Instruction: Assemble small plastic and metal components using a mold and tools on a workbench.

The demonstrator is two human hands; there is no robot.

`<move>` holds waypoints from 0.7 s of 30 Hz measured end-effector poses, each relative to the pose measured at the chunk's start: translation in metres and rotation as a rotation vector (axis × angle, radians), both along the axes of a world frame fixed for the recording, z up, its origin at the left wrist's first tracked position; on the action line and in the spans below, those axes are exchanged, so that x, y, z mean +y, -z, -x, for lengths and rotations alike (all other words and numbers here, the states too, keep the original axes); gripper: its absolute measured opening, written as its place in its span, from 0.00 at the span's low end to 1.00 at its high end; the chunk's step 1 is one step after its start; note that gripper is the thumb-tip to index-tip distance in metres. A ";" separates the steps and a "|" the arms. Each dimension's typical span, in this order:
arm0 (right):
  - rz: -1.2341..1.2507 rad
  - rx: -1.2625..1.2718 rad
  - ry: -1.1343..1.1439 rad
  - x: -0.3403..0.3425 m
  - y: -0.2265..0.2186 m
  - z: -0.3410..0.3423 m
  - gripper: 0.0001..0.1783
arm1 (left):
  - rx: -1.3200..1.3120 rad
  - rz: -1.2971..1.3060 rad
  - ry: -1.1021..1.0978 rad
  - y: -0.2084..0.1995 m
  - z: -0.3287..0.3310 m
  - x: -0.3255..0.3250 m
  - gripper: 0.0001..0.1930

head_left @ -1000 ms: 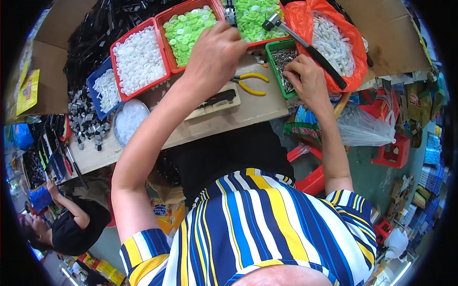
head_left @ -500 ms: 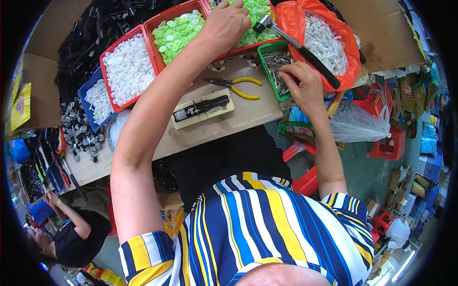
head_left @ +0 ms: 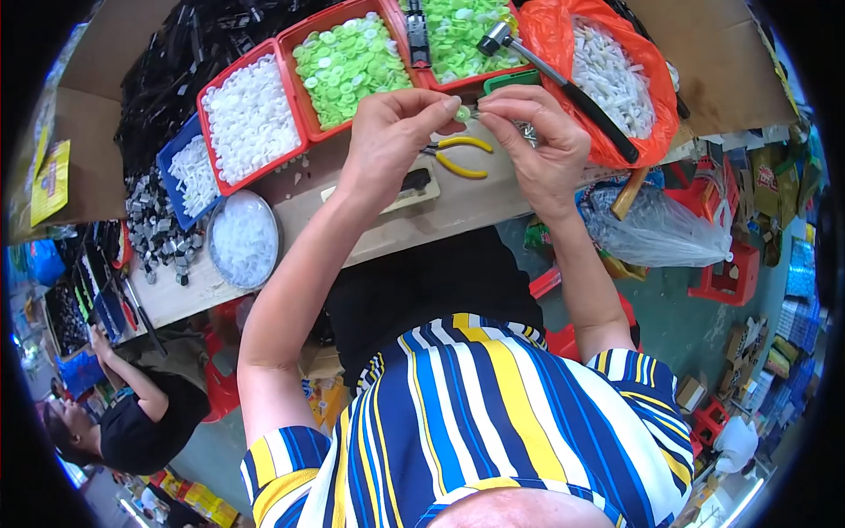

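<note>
My left hand (head_left: 392, 136) pinches a small light-green disc (head_left: 463, 114) over the workbench. Close against it, my right hand (head_left: 541, 145) has its thumb and fingertips pressed together; whatever is between them is too small to make out. Below the hands lie yellow-handled pliers (head_left: 465, 165). A cream block (head_left: 426, 194) with a black part in it sits at the bench's near side, partly hidden by my left forearm. Behind my right hand, a green box (head_left: 510, 81) of metal pins is mostly covered.
Red bins hold white caps (head_left: 251, 119) and green discs (head_left: 348, 66). A hammer (head_left: 563, 88) lies across the right bin and an orange bag (head_left: 647, 145) of white pieces. Left are a blue tray (head_left: 167, 163) and a round bowl (head_left: 244, 239). Another person (head_left: 145, 422) sits at far left.
My left hand has come back from the right green-disc bin with a disc. My right hand has left the pin box and moved left to meet it.
</note>
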State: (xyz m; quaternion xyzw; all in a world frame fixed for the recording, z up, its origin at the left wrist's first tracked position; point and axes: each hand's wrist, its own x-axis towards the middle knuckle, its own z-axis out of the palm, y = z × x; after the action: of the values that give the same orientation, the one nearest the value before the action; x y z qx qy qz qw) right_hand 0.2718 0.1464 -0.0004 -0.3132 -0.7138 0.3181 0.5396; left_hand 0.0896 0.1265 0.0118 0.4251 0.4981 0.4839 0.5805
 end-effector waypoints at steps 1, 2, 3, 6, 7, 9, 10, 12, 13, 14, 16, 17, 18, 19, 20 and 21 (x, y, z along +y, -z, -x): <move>-0.034 0.005 0.006 0.000 0.000 0.004 0.08 | 0.002 0.008 -0.013 -0.002 0.001 -0.005 0.13; -0.034 0.003 -0.004 -0.002 0.001 0.007 0.08 | 0.002 0.016 -0.026 -0.003 0.002 -0.009 0.13; -0.031 -0.009 -0.008 -0.004 0.000 0.010 0.08 | -0.018 0.018 -0.037 -0.002 0.004 -0.010 0.13; -0.045 -0.053 -0.007 -0.011 -0.002 0.019 0.09 | -0.060 -0.010 -0.072 -0.002 0.006 -0.018 0.11; -0.060 -0.082 0.007 -0.012 -0.002 0.021 0.09 | -0.074 -0.039 -0.079 0.003 0.008 -0.020 0.11; -0.152 -0.139 0.019 -0.015 -0.003 0.026 0.10 | -0.067 -0.048 -0.102 0.006 0.012 -0.022 0.11; -0.242 -0.191 0.041 -0.016 -0.003 0.029 0.10 | -0.057 -0.055 -0.116 0.007 0.014 -0.024 0.12; -0.324 -0.221 0.048 -0.016 -0.002 0.032 0.11 | -0.023 -0.069 -0.131 0.007 0.017 -0.027 0.12; -0.379 -0.249 0.057 -0.016 -0.002 0.034 0.11 | 0.016 -0.080 -0.137 0.008 0.019 -0.029 0.12; -0.433 -0.276 0.067 -0.015 -0.002 0.035 0.11 | 0.011 -0.079 -0.143 0.009 0.020 -0.029 0.12; -0.422 -0.258 0.050 -0.017 -0.002 0.038 0.11 | 0.003 -0.079 -0.131 0.013 0.024 -0.032 0.12; -0.409 -0.240 0.043 -0.018 -0.002 0.040 0.11 | 0.002 -0.079 -0.138 0.012 0.025 -0.033 0.12; -0.410 -0.241 0.039 -0.018 -0.002 0.040 0.11 | -0.019 -0.040 -0.124 0.009 0.026 -0.034 0.11; -0.424 -0.248 0.036 -0.018 -0.002 0.040 0.11 | -0.039 -0.001 -0.110 0.008 0.026 -0.035 0.10; -0.438 -0.254 0.035 -0.018 -0.001 0.040 0.11 | -0.040 0.000 -0.113 0.008 0.027 -0.036 0.10; -0.437 -0.254 0.034 -0.018 -0.001 0.040 0.11 | -0.031 -0.002 -0.127 0.009 0.026 -0.036 0.10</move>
State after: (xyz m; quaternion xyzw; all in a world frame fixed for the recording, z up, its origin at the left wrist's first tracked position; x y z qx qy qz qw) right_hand 0.2314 0.1287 0.0005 -0.2386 -0.8223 0.1050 0.5058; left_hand 0.0634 0.0901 0.0026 0.3856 0.5144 0.5268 0.5560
